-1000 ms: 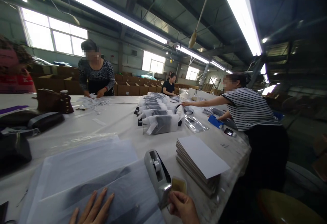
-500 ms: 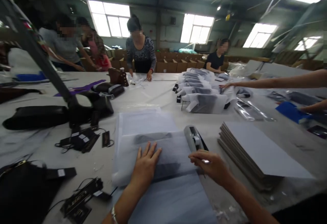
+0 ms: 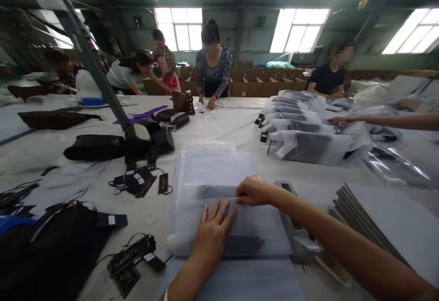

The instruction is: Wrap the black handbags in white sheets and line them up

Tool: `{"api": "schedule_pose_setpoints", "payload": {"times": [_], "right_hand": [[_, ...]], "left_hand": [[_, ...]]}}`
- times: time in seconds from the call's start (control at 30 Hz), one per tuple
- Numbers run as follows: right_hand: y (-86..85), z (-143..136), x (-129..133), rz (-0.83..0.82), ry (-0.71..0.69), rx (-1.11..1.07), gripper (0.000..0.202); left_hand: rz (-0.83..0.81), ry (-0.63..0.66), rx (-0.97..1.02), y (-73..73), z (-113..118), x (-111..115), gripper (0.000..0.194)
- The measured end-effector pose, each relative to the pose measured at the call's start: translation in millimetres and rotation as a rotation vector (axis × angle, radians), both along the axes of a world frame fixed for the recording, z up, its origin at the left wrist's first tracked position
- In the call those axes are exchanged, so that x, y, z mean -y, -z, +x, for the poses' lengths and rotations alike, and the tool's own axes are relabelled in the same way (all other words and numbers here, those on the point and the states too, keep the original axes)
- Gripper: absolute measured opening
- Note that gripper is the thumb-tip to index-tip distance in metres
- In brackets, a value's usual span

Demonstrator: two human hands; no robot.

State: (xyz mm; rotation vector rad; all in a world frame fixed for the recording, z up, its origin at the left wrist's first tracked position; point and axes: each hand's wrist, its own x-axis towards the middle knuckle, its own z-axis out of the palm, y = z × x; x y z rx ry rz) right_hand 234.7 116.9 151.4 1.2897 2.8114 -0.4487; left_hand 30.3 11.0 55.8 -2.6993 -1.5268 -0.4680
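Folded white tissue paper [image 3: 187, 228] lies in front of me around a dark flat item [image 3: 245, 245] that shows faintly through it; its kind is hidden. My left hand [image 3: 214, 232] presses flat on the paper with fingers spread. At the upper edge of the fold, my right hand [image 3: 254, 191] pinches what looks like a small strip of clear tape, fingertips touching the paper just beyond my left fingers. A grey tape dispenser [image 3: 300, 246] stands to the right, partly covered by my right forearm. More sheets of tissue paper [image 3: 236, 276] lie underneath.
Left are a black bag [image 3: 51, 250], black hang tags [image 3: 132, 257] and a slanted metal post [image 3: 99, 72]. To the right stand stacked grey boards [image 3: 387, 228] and a row of tissue-wrapped items [image 3: 308, 143]. Several co-workers stand around the table; one arm [image 3: 387, 120] reaches in from the right.
My right hand has moved left from beside the tape dispenser onto the paper's fold. My left hand stays flat on the paper. The view has turned slightly left.
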Motion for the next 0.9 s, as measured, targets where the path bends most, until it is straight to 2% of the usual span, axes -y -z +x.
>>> {"api": "schedule_pose_setpoints", "payload": {"times": [0.13, 0.3, 0.33, 0.43, 0.53, 0.67, 0.77, 0.9], "right_hand": [[-2.4, -9.3, -7.1, 0.024, 0.039, 0.083, 0.008], [3.7, 4.4, -21.7, 0.087, 0.223, 0.099, 0.046], [6.1, 12.4, -22.8, 0.101, 0.275, 0.09, 0.045], [12.6, 46.1, -12.8, 0.161, 0.461, 0.039, 0.025], [18.8, 87.2, 23.7, 0.22, 0.643, -0.029, 0.024], [38.2, 128.6, 98.3, 0.294, 0.888, -0.191, 0.036], [62.8, 138.4, 143.6, 0.29, 1.025, -0.363, 0.039], [89.1, 131.6, 165.6, 0.146, 1.182, -0.572, 0.044]], "left_hand": [[0.005, 0.0, 0.007, -0.5, 1.0, 0.3, 0.047], [-0.014, -0.001, 0.019, -1.4, 0.8, -0.4, 0.045], [-0.015, 0.002, 0.021, -1.7, 0.5, -0.3, 0.044], [-0.013, 0.008, 0.027, -3.3, -0.3, 0.1, 0.044], [-0.009, 0.005, 0.024, -5.8, 0.1, 1.0, 0.045], [0.011, 0.001, 0.002, -6.6, 1.2, 1.4, 0.044], [0.041, 0.015, -0.002, -2.6, 0.9, 0.5, 0.044], [0.056, 0.018, 0.008, 4.3, 0.1, -1.8, 0.045]]}}
